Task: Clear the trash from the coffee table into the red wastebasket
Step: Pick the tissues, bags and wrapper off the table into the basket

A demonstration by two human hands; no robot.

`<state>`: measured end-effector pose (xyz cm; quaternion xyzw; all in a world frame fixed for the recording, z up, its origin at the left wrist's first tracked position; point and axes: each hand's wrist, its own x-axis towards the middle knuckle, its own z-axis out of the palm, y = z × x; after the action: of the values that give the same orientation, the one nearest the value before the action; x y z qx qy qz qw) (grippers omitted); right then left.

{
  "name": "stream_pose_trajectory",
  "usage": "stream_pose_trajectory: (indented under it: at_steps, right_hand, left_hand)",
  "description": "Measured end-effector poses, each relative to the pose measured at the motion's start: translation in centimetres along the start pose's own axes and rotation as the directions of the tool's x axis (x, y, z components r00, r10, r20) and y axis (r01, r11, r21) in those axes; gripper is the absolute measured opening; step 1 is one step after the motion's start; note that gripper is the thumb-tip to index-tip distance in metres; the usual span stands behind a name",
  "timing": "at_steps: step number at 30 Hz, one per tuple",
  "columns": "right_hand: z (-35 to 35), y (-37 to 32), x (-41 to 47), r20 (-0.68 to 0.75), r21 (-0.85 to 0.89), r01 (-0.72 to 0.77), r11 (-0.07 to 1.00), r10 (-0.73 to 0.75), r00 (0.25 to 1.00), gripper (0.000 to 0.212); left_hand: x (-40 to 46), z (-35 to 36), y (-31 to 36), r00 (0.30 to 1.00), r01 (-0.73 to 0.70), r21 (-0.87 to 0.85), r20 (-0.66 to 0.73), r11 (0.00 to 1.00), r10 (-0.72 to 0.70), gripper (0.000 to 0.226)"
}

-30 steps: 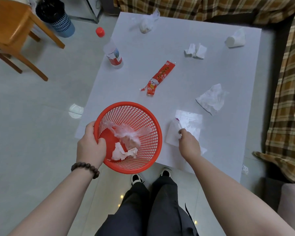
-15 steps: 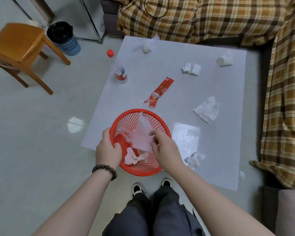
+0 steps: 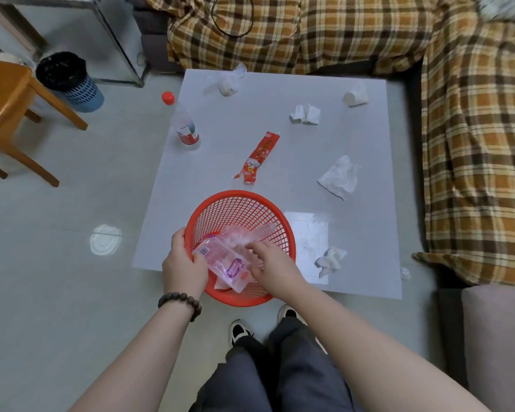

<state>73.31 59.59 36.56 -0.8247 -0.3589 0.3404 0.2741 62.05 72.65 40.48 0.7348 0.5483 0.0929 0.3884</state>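
The red wastebasket (image 3: 241, 194) sits over the near edge of the white coffee table (image 3: 280, 84). My left hand (image 3: 183, 269) grips its left rim. My right hand (image 3: 272, 264) is inside the basket, fingers on a clear plastic wrapper (image 3: 223, 260) with pink print that lies over crumpled tissue. On the table lie a red snack wrapper (image 3: 260, 156), a plastic bottle (image 3: 186, 129), three crumpled tissues (image 3: 305, 114) (image 3: 339, 176) (image 3: 330, 258), a tipped paper cup (image 3: 356, 96) and a knotted clear bag (image 3: 228, 83).
A red bottle cap (image 3: 168, 97) lies on the floor left of the table. A wooden chair (image 3: 6, 99) and a dark bin (image 3: 69, 81) stand at the far left. A plaid-covered sofa (image 3: 473, 144) wraps the table's far and right sides.
My right hand lifted the clear wrapper from the table's near edge and carried it left into the basket, where it now lies low inside. The left hand has stayed on the rim.
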Motion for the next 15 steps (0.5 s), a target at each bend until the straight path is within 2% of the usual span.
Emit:
stream_pose_trajectory:
  at_steps: [4, 7, 11, 15]
  right_hand:
    - [-2.2, 4.5, -2.3, -0.217, 0.118, -0.101, 0.988, 0.125, 0.968, 0.033]
    - [-3.5, 9.5, -3.1, -0.289, 0.084, -0.233, 0.969, 0.248, 0.925, 0.03]
    - [-4.1, 16.7, -1.8, -0.223, -0.11, -0.349, 0.931, 0.319, 0.921, 0.039]
    - [-3.3, 21.9, 0.9, -0.071, -0.315, -0.299, 0.901, 0.292, 0.954, 0.044]
  left_hand:
    - [1.2, 0.2, 0.2, 0.999, -0.004, 0.046, -0.036, 0.999, 0.005, 0.046]
    - [1.7, 0.8, 0.7, 0.997, 0.001, 0.06, -0.074, 0.998, 0.004, 0.047]
    - [1.8, 2.2, 1.2, 0.989, 0.021, 0.086, -0.146, 0.996, -0.008, 0.047]
    - [1.3, 4.8, 1.2, 0.96, 0.081, 0.111, -0.278, 0.991, -0.048, 0.044]
